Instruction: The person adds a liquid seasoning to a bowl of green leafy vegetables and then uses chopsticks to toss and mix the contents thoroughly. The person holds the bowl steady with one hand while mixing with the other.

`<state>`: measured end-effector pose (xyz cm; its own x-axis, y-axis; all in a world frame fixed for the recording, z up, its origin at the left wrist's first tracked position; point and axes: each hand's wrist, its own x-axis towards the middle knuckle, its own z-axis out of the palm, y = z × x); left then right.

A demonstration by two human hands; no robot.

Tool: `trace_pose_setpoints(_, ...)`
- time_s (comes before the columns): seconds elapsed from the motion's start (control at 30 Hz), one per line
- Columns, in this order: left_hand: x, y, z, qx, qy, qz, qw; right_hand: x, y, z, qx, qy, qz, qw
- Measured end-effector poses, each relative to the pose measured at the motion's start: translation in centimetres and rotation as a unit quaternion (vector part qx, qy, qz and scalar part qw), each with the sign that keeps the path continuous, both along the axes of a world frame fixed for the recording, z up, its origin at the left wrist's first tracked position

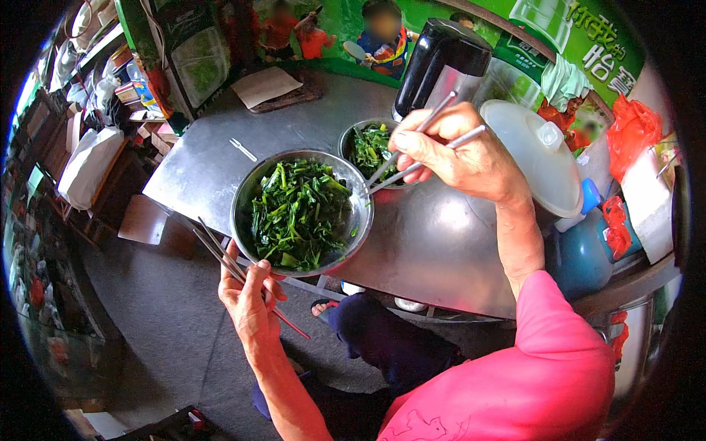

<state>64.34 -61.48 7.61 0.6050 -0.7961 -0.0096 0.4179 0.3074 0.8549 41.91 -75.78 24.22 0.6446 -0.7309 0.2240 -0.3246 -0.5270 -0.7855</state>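
Note:
My right hand [447, 151] grips a pair of metal chopsticks [394, 176], their tips close to the right rim of a large steel bowl [361, 206]. Chopped, dark green leafy vegetables [298, 212] fill much of that bowl. At its near left edge, my left hand [253, 295] holds more slender metal chopsticks [220, 251] between the fingers, with the thumb against the rim. Just behind, a smaller steel bowl [346, 138] also contains cooked greens [370, 144]; my right hand partly covers it.
A small white fork [243, 149] lies on the metal table [441, 248]. At the back stand a black appliance [441, 60] and a translucent domed lid [529, 160]. Cardboard on a dark board [267, 87] is at the back left. A blue-green container [582, 259] stands right.

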Motion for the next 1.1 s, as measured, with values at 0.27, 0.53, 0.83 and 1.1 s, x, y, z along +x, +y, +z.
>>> trace_pose_setpoints(0.27,-0.1,0.1,0.3,-0.001,-0.002,0.009,1.000,0.0,3.7,-2.9,0.022,-0.014,0.099,0.995)
trace_pose_setpoints(0.53,-0.6,0.5,0.7,0.020,-0.013,0.023,0.999,2.4,3.0,-3.7,0.156,-0.062,0.061,0.984)
trace_pose_setpoints(0.83,-0.4,0.5,0.8,0.036,-0.013,0.012,0.999,5.7,0.4,-4.6,0.104,-0.152,0.061,0.981)
trace_pose_setpoints(1.1,-0.5,0.5,0.8,0.022,-0.011,0.010,1.000,2.4,1.1,-1.1,0.137,0.021,0.208,0.968)
